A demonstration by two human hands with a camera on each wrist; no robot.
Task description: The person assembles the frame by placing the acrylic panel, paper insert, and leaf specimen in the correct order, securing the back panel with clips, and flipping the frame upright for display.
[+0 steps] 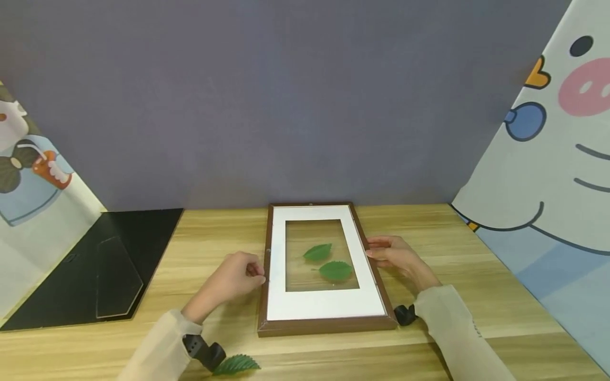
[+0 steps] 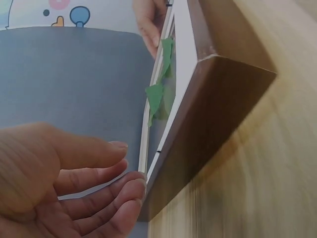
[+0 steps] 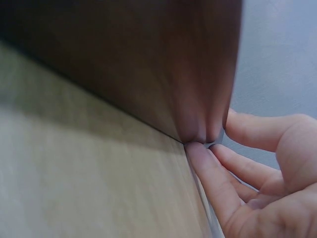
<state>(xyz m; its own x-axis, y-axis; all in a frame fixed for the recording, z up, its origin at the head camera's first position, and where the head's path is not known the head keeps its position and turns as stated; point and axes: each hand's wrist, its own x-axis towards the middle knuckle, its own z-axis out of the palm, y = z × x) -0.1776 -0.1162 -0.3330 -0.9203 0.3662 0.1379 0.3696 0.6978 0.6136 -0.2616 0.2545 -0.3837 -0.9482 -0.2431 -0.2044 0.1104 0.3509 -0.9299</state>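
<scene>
A brown picture frame (image 1: 329, 324) lies flat on the table, with a white mat (image 1: 324, 306) inside it. Two green leaves, an upper leaf (image 1: 317, 252) and a lower leaf (image 1: 335, 270), lie in the mat's rectangular window. At the frame's left side, my left hand (image 1: 235, 276) has its fingers loosely bent; in the left wrist view the fingertips (image 2: 134, 187) reach the frame's edge, thumb apart from it. My right hand (image 1: 397, 258) holds the frame's right side, its thumb (image 3: 247, 130) at the upper edge and its other fingers low against the side.
To the left lies a black backing panel (image 1: 62, 275) with a fold-out stand (image 1: 116, 278). A third, serrated leaf (image 1: 235, 364) is on the wooden table (image 1: 214, 233) near my left wrist. A grey wall (image 1: 286, 106) rises behind, with cartoon-printed panels (image 1: 524, 185) at both sides.
</scene>
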